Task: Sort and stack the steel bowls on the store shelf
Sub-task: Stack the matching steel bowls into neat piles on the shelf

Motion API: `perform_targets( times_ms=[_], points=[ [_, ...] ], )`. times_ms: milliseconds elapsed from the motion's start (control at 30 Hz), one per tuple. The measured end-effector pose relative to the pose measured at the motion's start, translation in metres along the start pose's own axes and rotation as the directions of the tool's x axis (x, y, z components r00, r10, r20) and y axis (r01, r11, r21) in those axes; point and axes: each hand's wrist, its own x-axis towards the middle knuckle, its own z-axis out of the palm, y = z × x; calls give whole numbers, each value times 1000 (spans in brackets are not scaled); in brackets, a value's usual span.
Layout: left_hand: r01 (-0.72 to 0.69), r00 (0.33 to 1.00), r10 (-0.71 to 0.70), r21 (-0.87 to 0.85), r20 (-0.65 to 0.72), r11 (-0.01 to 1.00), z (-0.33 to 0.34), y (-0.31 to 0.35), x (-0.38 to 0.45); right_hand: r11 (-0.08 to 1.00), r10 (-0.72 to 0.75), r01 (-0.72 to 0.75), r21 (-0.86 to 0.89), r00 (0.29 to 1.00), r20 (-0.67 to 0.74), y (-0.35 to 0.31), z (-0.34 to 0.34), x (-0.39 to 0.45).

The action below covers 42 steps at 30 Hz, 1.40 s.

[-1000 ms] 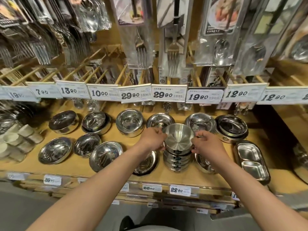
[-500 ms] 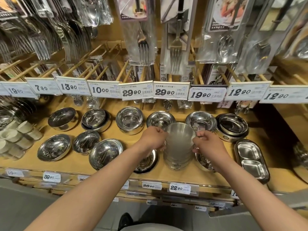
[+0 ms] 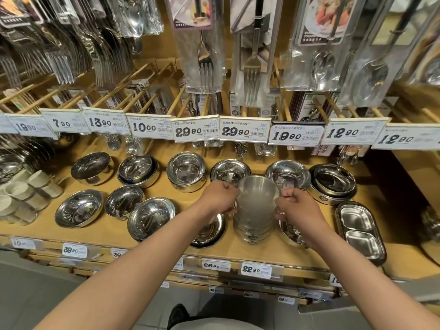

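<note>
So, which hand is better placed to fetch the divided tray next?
Probably the right hand: it is nearest the divided tray at the shelf's right end. The left hand would need to cross the stack of bowls.

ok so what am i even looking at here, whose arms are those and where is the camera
There is no machine here. The arms belong to a person wearing a wide-angle camera on the head, so you look forward and down along them, as that person does. This is the only view.

They stand at a wooden store shelf that carries many shiny steel bowls, some single, some nested. The left hand and the right hand grip opposite sides of a stack of steel bowls near the shelf's front edge; its top bowl looks blurred, so it is probably moving. A divided steel tray lies to the right, and small white cups sit at the far left. White price tags run along a rail above the bowls, and packaged forks and spoons hang higher up.
</note>
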Motion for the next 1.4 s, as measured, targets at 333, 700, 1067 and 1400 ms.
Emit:
perform_targets(
  times_ms=[333,700,1067,1400],
  points=[
    [40,999,-39,-16,11,999,0,3,-6,999,-16,15,28,1000,18,4,-1,4],
    [6,1000,-7,113,3,994,-22,-6,-17,999,41,-40,30,999,-26,10,-27,-2],
    [-1,998,2,15,-65,1000,-33,-43,-31,985,90,-66,157,984,-152,38,-70,-29],
    [4,998,-4,-3,-67,1000,-52,-65,-31,985,147,-125,117,966,-212,72,-73,-52]
  ],
)
